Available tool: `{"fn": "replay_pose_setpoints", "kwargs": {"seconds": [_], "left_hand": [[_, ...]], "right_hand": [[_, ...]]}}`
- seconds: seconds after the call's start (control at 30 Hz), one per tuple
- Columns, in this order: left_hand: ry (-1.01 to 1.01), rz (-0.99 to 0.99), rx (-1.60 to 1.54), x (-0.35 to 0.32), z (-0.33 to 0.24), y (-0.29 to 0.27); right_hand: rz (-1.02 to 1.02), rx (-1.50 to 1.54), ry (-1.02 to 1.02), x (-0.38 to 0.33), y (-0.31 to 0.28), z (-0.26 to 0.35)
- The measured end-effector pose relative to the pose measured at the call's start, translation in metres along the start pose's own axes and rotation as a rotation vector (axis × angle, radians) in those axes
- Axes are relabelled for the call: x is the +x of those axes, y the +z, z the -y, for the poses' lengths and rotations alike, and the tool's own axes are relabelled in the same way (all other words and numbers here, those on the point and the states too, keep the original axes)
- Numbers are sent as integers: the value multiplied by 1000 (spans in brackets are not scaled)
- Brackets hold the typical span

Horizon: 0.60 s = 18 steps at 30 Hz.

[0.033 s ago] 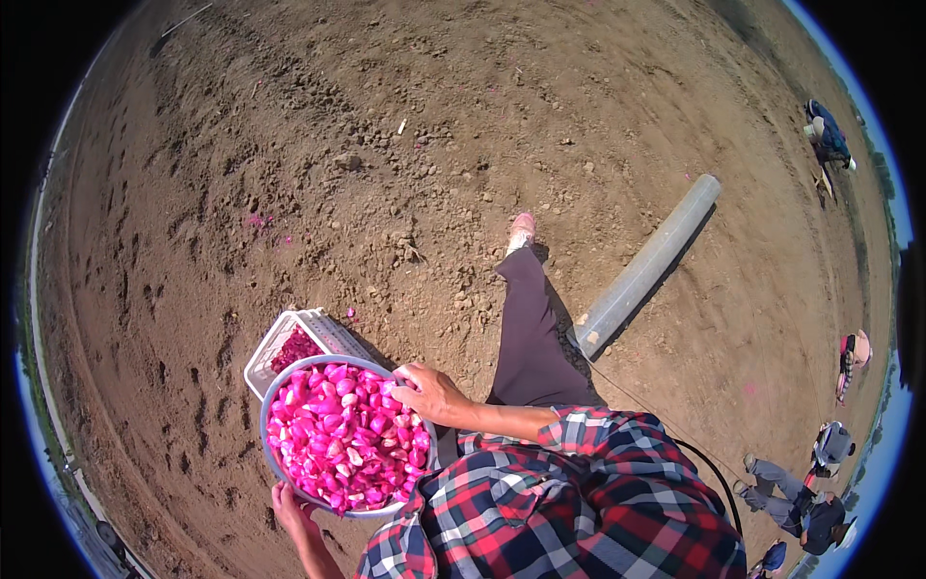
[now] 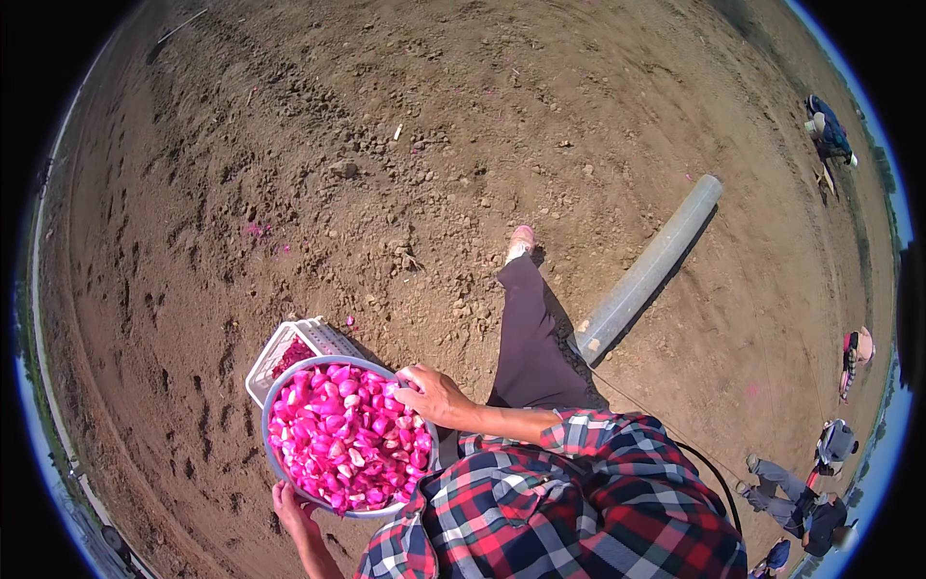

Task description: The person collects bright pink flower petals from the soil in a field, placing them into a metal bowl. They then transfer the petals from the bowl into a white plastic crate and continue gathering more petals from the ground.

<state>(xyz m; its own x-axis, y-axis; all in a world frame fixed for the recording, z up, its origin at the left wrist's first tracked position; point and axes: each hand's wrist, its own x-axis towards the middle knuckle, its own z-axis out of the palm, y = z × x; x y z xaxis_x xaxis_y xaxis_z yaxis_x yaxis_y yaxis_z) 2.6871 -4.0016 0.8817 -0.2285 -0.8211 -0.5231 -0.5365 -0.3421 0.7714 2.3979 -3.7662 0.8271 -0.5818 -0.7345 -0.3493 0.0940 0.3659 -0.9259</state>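
Observation:
A round grey-blue basin (image 2: 267, 430) is heaped with bright pink pieces (image 2: 347, 434) that look like dyed garlic cloves. It is held at the front left of my body. My right hand (image 2: 434, 396) is closed over its right rim. At the lower left, the fingers of my left hand (image 2: 295, 511) are curled on the edge, partly hidden beneath it. Just beyond the basin, a white slatted plastic crate (image 2: 330, 335) stands on the soil, with small pink-red pieces (image 2: 292, 357) inside. The basin hides the crate's near part.
A long grey pipe or roll (image 2: 651, 268) lies on the soil to the right. My outstretched leg (image 2: 524, 328) stands between it and the crate. A thin cord (image 2: 627, 394) runs along the ground. Several people, one of them bending (image 2: 830, 132), are at the far right.
The ground and the crate sit slightly lower in the picture, and the basin covers a little more of the crate. Both hands keep their hold on the basin.

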Motion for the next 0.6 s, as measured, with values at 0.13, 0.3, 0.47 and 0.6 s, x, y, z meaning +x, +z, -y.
{"fn": "replay_pose_setpoints", "kwargs": {"seconds": [0.13, 0.3, 0.47, 0.6], "left_hand": [[-13, 64, 16, 11, -88, 140], [-102, 143, -21, 1, -185, 296], [-103, 200, 18, -3, -267, 405], [-35, 277, 109, 4, -320, 468]], "right_hand": [[-80, 35, 3, 53, -135, 6], [-177, 15, -14, 97, -308, 30], [-277, 14, 4, 118, -424, 54], [-403, 45, -59, 129, -480, 58]]}}
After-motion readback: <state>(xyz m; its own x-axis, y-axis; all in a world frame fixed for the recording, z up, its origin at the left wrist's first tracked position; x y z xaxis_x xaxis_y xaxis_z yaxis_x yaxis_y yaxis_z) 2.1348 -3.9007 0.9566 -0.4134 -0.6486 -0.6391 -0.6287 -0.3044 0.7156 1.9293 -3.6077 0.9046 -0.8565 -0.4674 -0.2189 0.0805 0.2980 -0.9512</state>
